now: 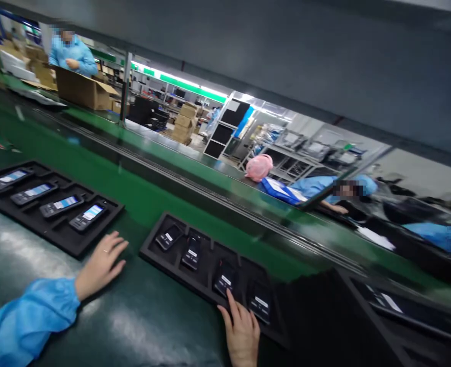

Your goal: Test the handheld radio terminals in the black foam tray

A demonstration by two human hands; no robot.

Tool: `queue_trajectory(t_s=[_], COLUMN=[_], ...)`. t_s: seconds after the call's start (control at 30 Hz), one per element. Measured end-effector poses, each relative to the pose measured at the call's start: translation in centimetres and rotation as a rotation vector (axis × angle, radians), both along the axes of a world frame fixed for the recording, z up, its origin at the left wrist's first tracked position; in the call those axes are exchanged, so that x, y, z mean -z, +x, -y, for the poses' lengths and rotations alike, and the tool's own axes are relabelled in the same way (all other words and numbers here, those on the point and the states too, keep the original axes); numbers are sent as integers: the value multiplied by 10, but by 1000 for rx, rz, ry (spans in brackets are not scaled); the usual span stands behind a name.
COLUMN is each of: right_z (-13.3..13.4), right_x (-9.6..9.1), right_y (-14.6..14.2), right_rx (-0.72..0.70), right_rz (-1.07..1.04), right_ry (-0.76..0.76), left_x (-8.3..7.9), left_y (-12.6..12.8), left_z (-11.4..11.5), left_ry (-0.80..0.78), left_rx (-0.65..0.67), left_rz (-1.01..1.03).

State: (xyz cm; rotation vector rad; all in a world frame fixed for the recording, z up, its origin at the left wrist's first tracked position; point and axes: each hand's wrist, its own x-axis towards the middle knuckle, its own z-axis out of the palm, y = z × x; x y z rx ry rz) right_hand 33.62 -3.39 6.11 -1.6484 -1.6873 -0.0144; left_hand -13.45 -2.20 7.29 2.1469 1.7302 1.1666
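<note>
My left hand rests over the dark green tabletop, fingers spread and holding nothing. It lies just in front of the right corner of a black foam tray, which holds several handheld devices with keypads and lit screens, such as the rightmost lit device. At a second black foam tray, my right hand has its index finger stretched out. The fingertip touches the lower end of a dark device with a white label. Similar dark devices, including the rightmost labelled device, lie in neighbouring compartments.
Beyond the trays runs a green conveyor belt with a metal rail. More black foam stands at the right. A grey overhead panel spans the top. Across the line, co-workers in blue sit or stand near a cardboard box and a pink bag.
</note>
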Motion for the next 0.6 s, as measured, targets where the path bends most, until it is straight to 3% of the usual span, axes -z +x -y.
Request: queue_trajectory(t_s=[0.1,0.17,0.33,0.5,0.6], right_z=[-14,-20,-11,36,68], right_x=[0,-3,-17,-10,-6], right_y=[2,2,-21,-91,-126], right_rx=[12,29,25,-76,-40], right_rz=[65,88,145,253,323], right_ry=[61,90,83,-12,-97], left_x=[-8,-11,-10,-3,0], left_y=[-64,-85,-83,-86,-95], left_z=[22,31,33,24,23], left_ry=[-44,-86,-148,-165,-169], left_rx=[-341,-429,-462,-479,-458], left_rz=[-108,-197,-375,-443,-468])
